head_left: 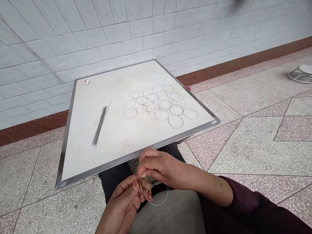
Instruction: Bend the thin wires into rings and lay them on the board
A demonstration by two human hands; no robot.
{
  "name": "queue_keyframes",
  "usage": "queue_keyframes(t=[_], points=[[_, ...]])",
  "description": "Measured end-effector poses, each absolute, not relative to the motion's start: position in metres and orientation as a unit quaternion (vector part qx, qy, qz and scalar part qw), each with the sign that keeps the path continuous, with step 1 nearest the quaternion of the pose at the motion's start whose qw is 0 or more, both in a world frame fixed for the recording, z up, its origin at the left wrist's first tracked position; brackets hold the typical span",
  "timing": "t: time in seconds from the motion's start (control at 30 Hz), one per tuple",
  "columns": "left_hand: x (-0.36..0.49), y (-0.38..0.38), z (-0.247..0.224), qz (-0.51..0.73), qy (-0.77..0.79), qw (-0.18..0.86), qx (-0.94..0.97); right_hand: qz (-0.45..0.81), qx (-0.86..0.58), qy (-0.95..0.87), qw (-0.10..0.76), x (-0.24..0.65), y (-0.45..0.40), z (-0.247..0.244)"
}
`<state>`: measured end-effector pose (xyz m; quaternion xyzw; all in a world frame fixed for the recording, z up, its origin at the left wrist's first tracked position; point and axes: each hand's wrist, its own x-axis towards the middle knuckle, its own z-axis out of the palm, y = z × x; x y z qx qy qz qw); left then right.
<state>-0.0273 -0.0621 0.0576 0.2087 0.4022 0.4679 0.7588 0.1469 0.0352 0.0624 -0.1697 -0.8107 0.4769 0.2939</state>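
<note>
Between my hands, over my lap in front of the table's near edge, is a thin wire ring (161, 204) bent into a loop. My left hand (129, 196) pinches the ring's left side between thumb and fingers. From above, my right hand (156, 165) grips the wire near its top with fingertips pressed together. A small tan piece (146, 184), perhaps tape wrapped on a finger, shows between the hands; its kind is unclear. On the table, many similar wire rings (175, 122) lie overlapping at the right. A bundle of straight wires (99, 126) lies at the left.
The white table (117, 152) has a grey metal edge and stands near a white tiled wall (122, 35). A small white and red object (87, 82) sits at its far left corner. A round stool (302, 74) stands on the floor at far right.
</note>
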Motion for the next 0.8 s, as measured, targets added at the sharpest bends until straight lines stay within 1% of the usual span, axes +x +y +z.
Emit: queue_keyframes(t=[0.43, 0.6, 0.8], points=[[-0.022, -0.067, 0.055, 0.486, 0.388, 0.748, 0.233, 0.477, -0.142, -0.808, 0.316, 0.149, 0.035, 0.070], [-0.018, -0.069, 0.053, 0.503, 0.365, 0.743, 0.250, 0.496, -0.138, -0.798, 0.313, 0.151, 0.036, 0.067], [-0.014, -0.070, 0.050, 0.505, 0.351, 0.747, 0.252, 0.502, -0.147, -0.784, 0.335, 0.148, 0.036, 0.062]])
